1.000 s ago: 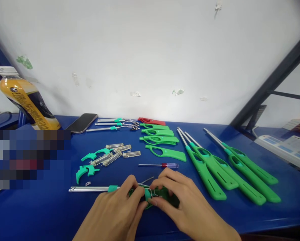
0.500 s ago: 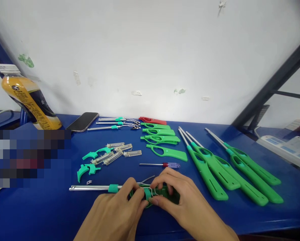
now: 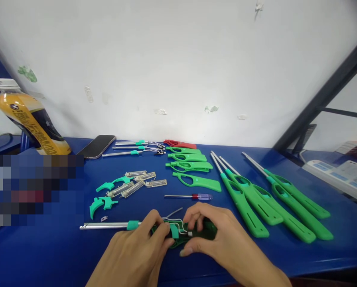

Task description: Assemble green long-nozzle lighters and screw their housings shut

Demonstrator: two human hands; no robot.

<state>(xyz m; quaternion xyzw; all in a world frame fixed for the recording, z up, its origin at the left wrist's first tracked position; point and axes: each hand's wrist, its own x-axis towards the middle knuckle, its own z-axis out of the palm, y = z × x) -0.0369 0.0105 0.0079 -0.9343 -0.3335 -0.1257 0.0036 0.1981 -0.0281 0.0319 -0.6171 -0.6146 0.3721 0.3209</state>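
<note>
My left hand [image 3: 136, 243] is closed on a green lighter half-shell [image 3: 178, 243], its fingers over the turquoise trigger [image 3: 174, 230]. A silver lighter tube [image 3: 105, 226] with a turquoise collar [image 3: 133, 225] points left from this hand. White wires [image 3: 180, 224] loop out over the shell, and a small pale connector [image 3: 190, 234] shows at the wire end. My right hand [image 3: 217, 235] arches over the shell's dark green handle part [image 3: 210, 229], thumb and fingertips apart around the connector. The palm and fingers hide part of the handle.
Behind my hands lie a screwdriver [image 3: 202, 196], clear fuel tanks [image 3: 133, 188], turquoise triggers [image 3: 109, 202], and several green shells [image 3: 205, 182]. Lighter tubes with wires [image 3: 123, 153] lie farther back. Several green lighters [image 3: 250, 211] are right. A phone [image 3: 97, 146] and bottle [image 3: 34, 121] stand left.
My right thumb has come away from the wires and dropped lower, so the gap to the fingers is wider and the connector shows. My left hand keeps its grip.
</note>
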